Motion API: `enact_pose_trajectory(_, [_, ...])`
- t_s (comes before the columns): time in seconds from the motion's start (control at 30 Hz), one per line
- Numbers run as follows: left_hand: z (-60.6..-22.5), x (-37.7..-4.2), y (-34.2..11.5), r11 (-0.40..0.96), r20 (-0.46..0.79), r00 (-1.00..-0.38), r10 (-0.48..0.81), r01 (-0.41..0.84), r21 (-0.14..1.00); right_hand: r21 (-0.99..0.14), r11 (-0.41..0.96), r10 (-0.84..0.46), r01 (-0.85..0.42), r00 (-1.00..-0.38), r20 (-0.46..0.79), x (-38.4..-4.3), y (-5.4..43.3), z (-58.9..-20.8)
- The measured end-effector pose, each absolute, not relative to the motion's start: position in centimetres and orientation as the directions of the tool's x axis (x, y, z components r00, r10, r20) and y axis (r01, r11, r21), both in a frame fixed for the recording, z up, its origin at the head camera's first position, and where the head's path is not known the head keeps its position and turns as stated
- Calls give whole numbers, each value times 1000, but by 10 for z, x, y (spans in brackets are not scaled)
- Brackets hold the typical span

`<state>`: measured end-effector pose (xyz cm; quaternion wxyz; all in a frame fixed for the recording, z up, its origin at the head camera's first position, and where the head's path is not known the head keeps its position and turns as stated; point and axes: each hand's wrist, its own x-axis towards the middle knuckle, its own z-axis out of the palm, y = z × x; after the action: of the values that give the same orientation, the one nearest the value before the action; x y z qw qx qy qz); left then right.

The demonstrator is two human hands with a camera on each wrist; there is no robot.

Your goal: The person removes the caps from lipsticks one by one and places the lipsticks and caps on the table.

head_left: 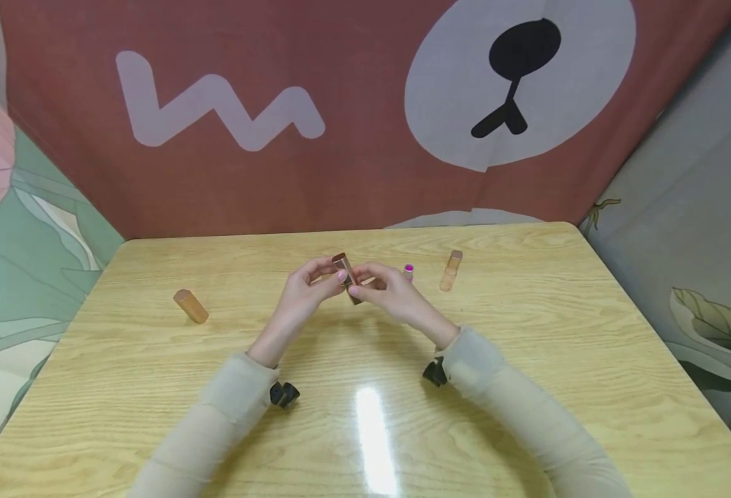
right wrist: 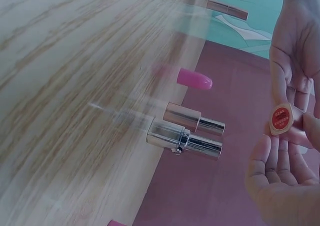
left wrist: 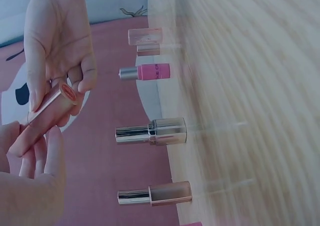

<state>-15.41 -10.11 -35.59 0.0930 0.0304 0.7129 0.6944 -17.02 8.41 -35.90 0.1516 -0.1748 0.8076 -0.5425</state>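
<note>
Both hands hold one copper-brown lipstick [head_left: 341,263] above the middle of the table. My left hand [head_left: 303,289] pinches its upper part between thumb and fingers. Lower on the same tube, my right hand [head_left: 392,289] grips with thumb and fingertips. The lipstick is tilted in the head view. A red round label [right wrist: 282,118] with pale print shows on its end in the right wrist view. Beyond the hands stand a silver lipstick [left wrist: 169,131] and a rose-gold lipstick [left wrist: 170,193], both hidden in the head view.
A copper tube [head_left: 191,306] stands at the table's left. To the right are a pink tube with a silver top [left wrist: 145,72] and a copper piece with a clear part [head_left: 451,270]. A pink rounded cap [right wrist: 195,79] stands near the rose-gold lipstick. Patterned cloth [head_left: 265,180] hangs behind the table.
</note>
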Motion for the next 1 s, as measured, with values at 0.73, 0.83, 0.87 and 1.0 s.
enact_pose_trajectory(0.73, [-356, -159, -94, -37, -75, -989, 128, -81, 996, -929, 356, -432, -105, -900, -64, -174, 87, -357])
enact_pose_trajectory(0.83, [-357, -159, -94, -41, -69, -992, 106, -74, 996, -930, 357, -437, -89, -896, -82, -174, 88, -359])
enact_pose_trajectory(0.87, [-357, -159, -94, -45, -69, -993, 97, -73, 996, -930, 357, -439, -85, -894, -87, -174, 89, -359])
enact_pose_trajectory(1.0, [-357, -160, -94, -44, -66, -995, 70, -69, 997, -929, 363, -440, -73, -892, -102, -174, 91, -361])
